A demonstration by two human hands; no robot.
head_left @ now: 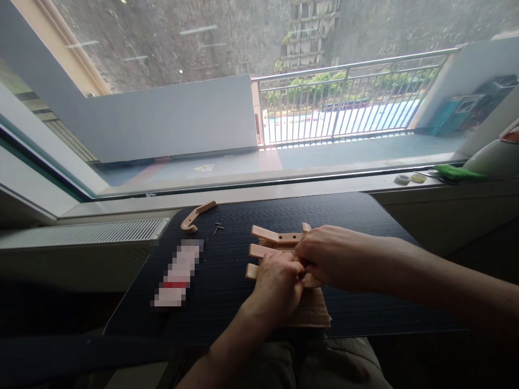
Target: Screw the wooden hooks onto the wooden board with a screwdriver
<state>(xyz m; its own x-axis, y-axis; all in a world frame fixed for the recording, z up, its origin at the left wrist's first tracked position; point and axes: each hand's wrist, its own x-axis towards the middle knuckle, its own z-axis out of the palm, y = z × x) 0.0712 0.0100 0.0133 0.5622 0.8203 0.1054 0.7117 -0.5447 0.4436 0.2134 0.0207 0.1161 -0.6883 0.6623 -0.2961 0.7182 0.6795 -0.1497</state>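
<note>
A pale wooden board (312,310) lies on the dark table in front of me, with three wooden hooks across it. The farthest hook (265,234) shows two dark holes and an upturned right end. Behind my fingers, the middle hook (259,250) is partly covered. My left hand (280,278) is closed over the nearest hook (252,272), its fingertips meeting my right hand. The right hand (330,254) is curled tight above the board; what its fingers hold is hidden.
A loose wooden hook (197,215) lies at the table's far left, near several small screws (218,227). A blurred-out pink and white item (178,275) is on the left. Behind the table (227,308) runs a window sill (275,190) with a green cloth (458,173).
</note>
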